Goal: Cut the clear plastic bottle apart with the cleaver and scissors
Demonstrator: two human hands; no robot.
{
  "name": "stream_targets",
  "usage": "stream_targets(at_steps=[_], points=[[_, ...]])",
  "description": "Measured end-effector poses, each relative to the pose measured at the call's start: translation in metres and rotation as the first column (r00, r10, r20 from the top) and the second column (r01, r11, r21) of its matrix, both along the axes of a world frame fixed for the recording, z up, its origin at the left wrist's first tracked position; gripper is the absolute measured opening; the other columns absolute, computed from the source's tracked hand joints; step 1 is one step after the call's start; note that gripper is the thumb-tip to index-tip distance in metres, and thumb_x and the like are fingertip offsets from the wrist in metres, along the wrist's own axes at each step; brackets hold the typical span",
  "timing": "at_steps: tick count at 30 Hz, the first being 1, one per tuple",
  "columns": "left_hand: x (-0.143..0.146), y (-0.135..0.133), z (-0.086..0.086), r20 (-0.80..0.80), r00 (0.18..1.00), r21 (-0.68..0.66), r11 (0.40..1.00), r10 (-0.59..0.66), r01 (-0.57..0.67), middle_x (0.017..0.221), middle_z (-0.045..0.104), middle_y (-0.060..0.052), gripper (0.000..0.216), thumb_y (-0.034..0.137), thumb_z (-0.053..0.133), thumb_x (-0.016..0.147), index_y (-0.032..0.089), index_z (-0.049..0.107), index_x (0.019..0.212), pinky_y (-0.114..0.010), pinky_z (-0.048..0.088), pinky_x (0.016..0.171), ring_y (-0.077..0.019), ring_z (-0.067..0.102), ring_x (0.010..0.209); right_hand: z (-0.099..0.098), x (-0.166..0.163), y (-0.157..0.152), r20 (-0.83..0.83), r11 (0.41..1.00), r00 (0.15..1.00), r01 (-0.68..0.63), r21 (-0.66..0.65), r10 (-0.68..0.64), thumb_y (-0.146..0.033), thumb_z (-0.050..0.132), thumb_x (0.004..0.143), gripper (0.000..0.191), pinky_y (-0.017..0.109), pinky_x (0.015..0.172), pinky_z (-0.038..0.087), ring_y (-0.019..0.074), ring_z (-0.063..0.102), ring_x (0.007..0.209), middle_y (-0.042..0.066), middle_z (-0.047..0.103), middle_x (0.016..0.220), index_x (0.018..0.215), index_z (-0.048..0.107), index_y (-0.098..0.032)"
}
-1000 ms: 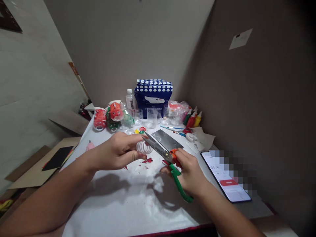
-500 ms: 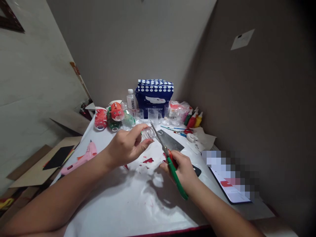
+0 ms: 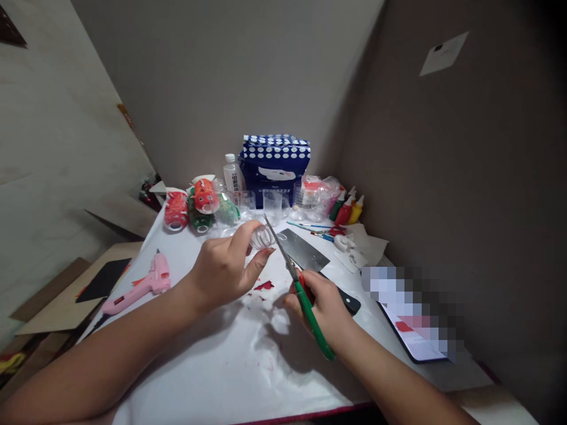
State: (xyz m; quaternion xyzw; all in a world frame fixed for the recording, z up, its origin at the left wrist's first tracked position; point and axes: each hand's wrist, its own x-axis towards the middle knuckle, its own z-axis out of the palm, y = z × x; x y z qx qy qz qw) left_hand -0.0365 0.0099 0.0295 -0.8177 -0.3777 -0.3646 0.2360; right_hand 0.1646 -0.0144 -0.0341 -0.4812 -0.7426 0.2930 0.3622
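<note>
So the main bit here is a clear plastic piece [image 3: 263,238], held up over the middle of the counter [image 3: 186,366] in the left hand [image 3: 228,260]. It's see-through and roundish, with a stack of pale curved lines running round it that look like rings or ridges. Light catches on those edges, and the middle is pretty much glassy. The fingers wrap the far side and the thumb sits low near its bottom edge, so part of it is hidden.

The right hand [image 3: 323,301] is closed round a pair of scissors [image 3: 313,319]. One handle is a long green one, angled down toward the wearer, and a bit of orange-red handle peeks out by the fingers. The blades are dull grey metal, seen nearly edge-on, pointing up and away with the tips right by the plastic's right side. I can't tell if they're touching it, or how far apart the blades are.

Below the plastic there are dark red scraps [image 3: 264,285] on the white surface. A dark grey rectangular sheet [image 3: 305,248] lies just behind the scissors, and a pink glue gun [image 3: 142,289] rests off to the left.
</note>
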Motion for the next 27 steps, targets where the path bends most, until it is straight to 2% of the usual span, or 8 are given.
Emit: stream_targets(at_steps=[5, 8, 11, 14, 19, 27], points=[[-0.004, 0.001, 0.006, 0.065, 0.995, -0.172, 0.981, -0.074, 0.085, 0.051, 0.050, 0.007, 0.021, 0.031, 0.048, 0.091, 0.015, 0.052, 0.104, -0.020, 0.033, 0.044, -0.0096, 0.047, 0.039, 0.004, 0.003, 0.001, 0.075, 1.000, 0.997, -0.021, 0.020, 0.019, -0.032, 0.063, 0.073, 0.025, 0.026, 0.056, 0.033, 0.0134, 0.044, 0.059, -0.004, 0.045, 0.067, 0.067, 0.042, -0.022], [-0.008, 0.002, 0.010, 0.041, 0.988, -0.274, 0.950, -0.147, 0.153, 0.054, 0.050, 0.007, 0.015, 0.029, 0.049, 0.091, 0.016, 0.053, 0.098, -0.020, 0.033, 0.045, -0.0090, 0.045, 0.040, 0.008, 0.007, 0.001, 0.149, 0.999, 0.988, -0.042, 0.002, 0.041, -0.033, 0.064, 0.073, 0.022, 0.028, 0.061, 0.037, 0.0156, 0.048, 0.066, -0.002, 0.049, 0.077, 0.080, 0.045, -0.022], [-0.010, 0.002, 0.011, 0.036, 0.969, -0.358, 0.902, -0.245, 0.242, 0.056, 0.050, 0.007, 0.011, 0.028, 0.050, 0.092, 0.017, 0.052, 0.090, -0.020, 0.030, 0.044, -0.0078, 0.042, 0.040, 0.011, 0.011, 0.000, 0.225, 0.999, 0.973, -0.049, -0.014, 0.051, -0.035, 0.063, 0.075, 0.031, 0.031, 0.065, 0.040, 0.0189, 0.051, 0.076, 0.001, 0.050, 0.091, 0.095, 0.045, -0.022], [-0.012, 0.002, 0.011, 0.045, 0.954, -0.398, 0.871, -0.295, 0.288, 0.054, 0.049, 0.007, 0.012, 0.029, 0.052, 0.092, 0.017, 0.052, 0.089, -0.020, 0.029, 0.043, -0.0073, 0.041, 0.040, 0.013, 0.013, 0.001, 0.275, 0.997, 0.959, -0.072, 0.019, 0.064, -0.038, 0.063, 0.076, 0.033, 0.033, 0.068, 0.041, 0.0209, 0.051, 0.082, 0.002, 0.048, 0.095, 0.098, 0.044, -0.023], [-0.014, 0.003, 0.011, 0.081, 0.936, -0.452, 0.824, -0.342, 0.340, 0.051, 0.050, 0.008, 0.021, 0.026, 0.054, 0.091, 0.014, 0.054, 0.108, -0.018, 0.031, 0.045, -0.0066, 0.042, 0.040, 0.013, 0.016, 0.004, 0.324, 0.997, 0.946, -0.002, 0.076, -0.023, -0.043, 0.067, 0.075, 0.039, 0.033, 0.068, 0.042, 0.0230, 0.051, 0.086, 0.004, 0.048, 0.099, 0.102, 0.048, -0.022], [-0.015, 0.002, 0.013, 0.138, 0.913, -0.464, 0.789, -0.385, 0.403, 0.048, 0.045, 0.010, 0.016, 0.025, 0.055, 0.091, 0.014, 0.057, 0.103, -0.017, 0.030, 0.043, -0.0055, 0.037, 0.039, 0.011, 0.017, 0.006, 0.248, 0.990, 0.966, 0.038, 0.134, -0.070, -0.047, 0.066, 0.077, 0.031, 0.032, 0.067, 0.040, 0.0205, 0.052, 0.076, 0.002, 0.049, 0.086, 0.087, 0.054, -0.021]])
